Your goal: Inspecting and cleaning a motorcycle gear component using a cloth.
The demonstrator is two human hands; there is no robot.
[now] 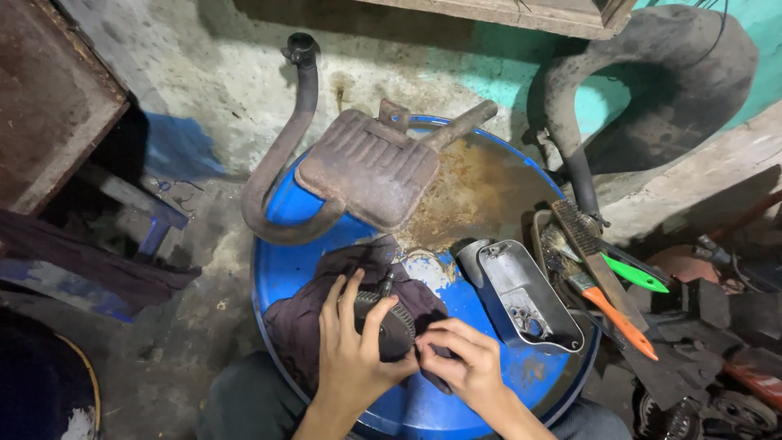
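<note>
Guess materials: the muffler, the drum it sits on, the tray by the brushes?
Muffler: steel, by the look; brown rust over the ribbed body and bent pipe.
Drum: probably painted steel; glossy blue top, with a rusty patch where the paint is gone.
Tray: looks like cast or pressed metal, maybe aluminium; dull grey, with grime inside.

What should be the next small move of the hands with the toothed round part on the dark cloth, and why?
Probably turn the toothed round part a little. The left hand grips it from above on the dark cloth, and the right hand pinches at its edge near the teeth. Only that one spot is under the fingertips, so a small turn would likely bring the next teeth within reach.
</note>
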